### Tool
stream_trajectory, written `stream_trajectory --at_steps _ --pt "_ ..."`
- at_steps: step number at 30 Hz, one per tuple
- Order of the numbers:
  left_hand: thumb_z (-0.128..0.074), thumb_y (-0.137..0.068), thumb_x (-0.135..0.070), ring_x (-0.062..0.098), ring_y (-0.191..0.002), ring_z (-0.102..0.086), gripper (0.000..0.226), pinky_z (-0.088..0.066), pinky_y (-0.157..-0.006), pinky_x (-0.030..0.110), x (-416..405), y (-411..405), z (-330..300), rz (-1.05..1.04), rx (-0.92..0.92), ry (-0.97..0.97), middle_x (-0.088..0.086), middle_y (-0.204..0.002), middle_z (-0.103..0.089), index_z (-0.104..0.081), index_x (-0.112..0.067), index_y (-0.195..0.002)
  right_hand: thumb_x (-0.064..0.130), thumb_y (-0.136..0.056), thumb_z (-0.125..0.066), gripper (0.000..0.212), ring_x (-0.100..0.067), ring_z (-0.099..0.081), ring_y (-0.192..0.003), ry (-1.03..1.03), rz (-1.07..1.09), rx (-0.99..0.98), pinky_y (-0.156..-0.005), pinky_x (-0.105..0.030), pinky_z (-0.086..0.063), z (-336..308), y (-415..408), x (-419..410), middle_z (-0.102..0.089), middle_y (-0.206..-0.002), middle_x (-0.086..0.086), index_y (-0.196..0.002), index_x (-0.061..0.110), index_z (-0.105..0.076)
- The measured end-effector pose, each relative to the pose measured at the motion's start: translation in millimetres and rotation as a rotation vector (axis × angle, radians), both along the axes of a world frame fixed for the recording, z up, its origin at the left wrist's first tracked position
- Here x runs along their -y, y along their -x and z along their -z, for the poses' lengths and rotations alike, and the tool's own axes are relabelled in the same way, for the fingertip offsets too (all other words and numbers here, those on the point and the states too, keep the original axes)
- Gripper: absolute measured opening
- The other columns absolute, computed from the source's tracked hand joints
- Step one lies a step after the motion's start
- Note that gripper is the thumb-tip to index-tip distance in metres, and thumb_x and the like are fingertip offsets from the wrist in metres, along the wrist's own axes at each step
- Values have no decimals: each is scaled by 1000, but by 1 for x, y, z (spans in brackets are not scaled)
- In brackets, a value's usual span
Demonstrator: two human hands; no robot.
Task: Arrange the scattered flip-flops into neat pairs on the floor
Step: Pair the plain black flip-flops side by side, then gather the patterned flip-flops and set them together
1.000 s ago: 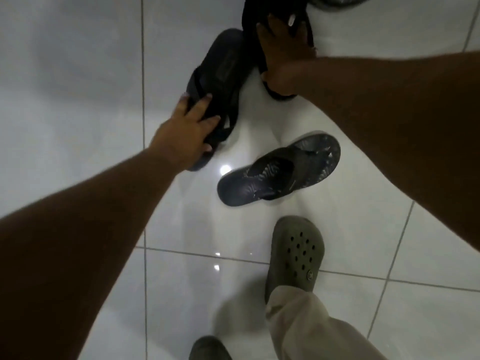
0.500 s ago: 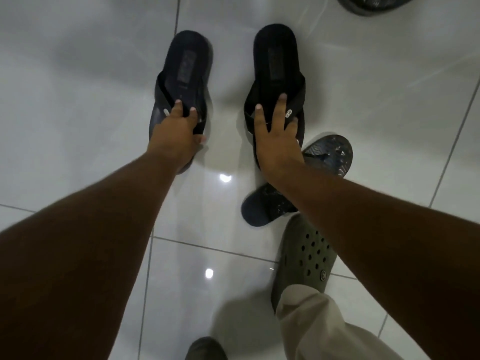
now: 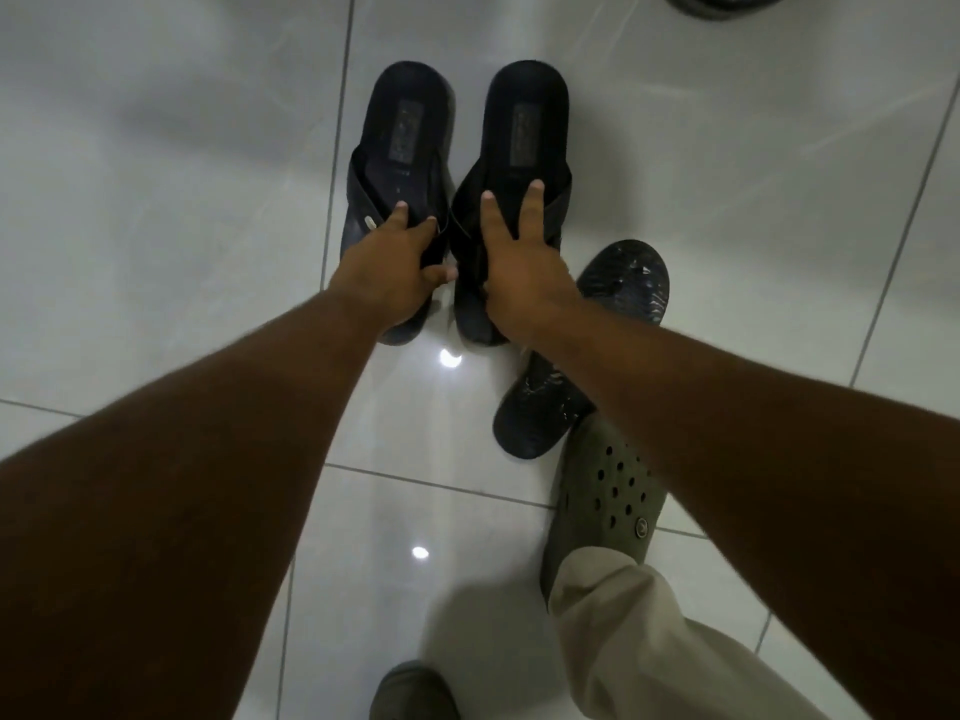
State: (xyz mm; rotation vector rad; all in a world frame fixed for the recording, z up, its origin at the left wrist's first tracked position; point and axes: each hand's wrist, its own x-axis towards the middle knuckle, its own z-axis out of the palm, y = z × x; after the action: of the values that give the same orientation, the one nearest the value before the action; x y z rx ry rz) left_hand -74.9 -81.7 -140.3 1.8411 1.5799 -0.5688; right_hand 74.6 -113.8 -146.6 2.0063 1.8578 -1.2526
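Observation:
Two black sandals lie side by side on the white tiled floor, heels pointing away from me. My left hand [image 3: 396, 275] grips the strap end of the left black sandal [image 3: 402, 148]. My right hand [image 3: 519, 272] rests on the straps of the right black sandal [image 3: 524, 132], fingers spread over it and thumb at its inner edge. The two sandals almost touch near my hands. A dark patterned flip-flop [image 3: 623, 283] lies at an angle below and right of the pair, partly hidden under my right forearm.
My right foot in a grey-green clog [image 3: 608, 491] stands just below the patterned flip-flop, with a beige trouser leg [image 3: 649, 641] over it. My other clog's toe [image 3: 410, 691] shows at the bottom edge. Another dark shoe [image 3: 727, 2] lies at the top edge.
Both hands have turned the two black sandals from crossed to parallel and pushed them closer together. The patterned flip-flop has stayed in place.

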Motion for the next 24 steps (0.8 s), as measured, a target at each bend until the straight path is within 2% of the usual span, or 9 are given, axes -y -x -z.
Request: stream_trajectory --at_steps 3,6,8,10,13,14,17,21,24 --pt "-50 -89 -57 44 -136 -37 66 -42 -101 57 11 -8 -16 52 -84 -143 15 -160 -18 -36 -20 -142 22 -93 -59 75 -41 -43 -130 -164 51 -7 -106 -52 -43 -9 -39 1 -1 -162 -19 -153 22 -14" --pt "-53 -82 -63 41 -125 -45 58 -47 -91 54 35 -38 -38 218 -118 -301 16 -143 -41 -53 -18 -120 27 -94 -56 62 -41 -36 -135 -277 44 98 -108 -53 -37 -11 -84 4 -19 -159 -18 -149 19 -28" --pt "-52 -81 -64 34 -107 -53 58 -47 -82 46 56 -73 -43 378 -47 -240 12 -123 -51 -55 -17 -115 27 -92 -58 61 -44 -35 -136 -342 26 191 -108 -57 -36 -12 -118 -4 -24 -157 -21 -147 17 -32" --pt "-55 -82 -61 31 -102 -54 59 -46 -79 41 78 -108 -37 355 69 -87 10 -120 -49 -48 -18 -123 29 -91 -59 64 -44 -35 -135 -379 12 276 -106 -59 -38 -10 -148 -22 -27 -155 -23 -147 13 -31" --pt "-62 -83 -50 29 -107 -56 69 -49 -88 38 91 -147 -18 37 151 36 9 -131 -39 -33 -23 -139 34 -92 -57 73 -45 -25 -142 -382 -5 355 -110 -59 -33 -10 -190 -68 -18 -160 -20 -152 14 -21" --pt "-62 -84 -47 28 -109 -56 73 -50 -91 36 93 -153 -15 9 139 48 9 -134 -37 -28 -24 -144 36 -93 -56 75 -43 -19 -145 -366 -6 364 -112 -58 -29 -10 -197 -84 -12 -162 -18 -153 16 -16" --pt "-60 -88 -41 25 -109 -56 70 -52 -95 35 91 -181 -1 84 180 -5 9 -134 -35 -25 -23 -145 39 -93 -56 82 -42 -5 -148 -302 2 411 -114 -58 -21 -10 -221 -131 4 -164 -13 -155 21 -5" --pt "-60 -90 -32 26 -106 -58 56 -52 -89 35 68 -218 8 232 209 -45 10 -129 -40 -37 -15 -138 48 -86 -60 97 -47 1 -147 -200 98 350 -116 -62 -17 8 -246 -182 10 -163 -17 -154 17 2" --pt "-65 -88 -22 26 -104 -61 49 -54 -87 37 52 -245 13 225 254 -89 11 -131 -44 -46 -10 -132 57 -83 -57 104 -48 5 -147 -114 29 344 -119 -60 -9 25 -253 -199 10 -163 -17 -153 13 6"
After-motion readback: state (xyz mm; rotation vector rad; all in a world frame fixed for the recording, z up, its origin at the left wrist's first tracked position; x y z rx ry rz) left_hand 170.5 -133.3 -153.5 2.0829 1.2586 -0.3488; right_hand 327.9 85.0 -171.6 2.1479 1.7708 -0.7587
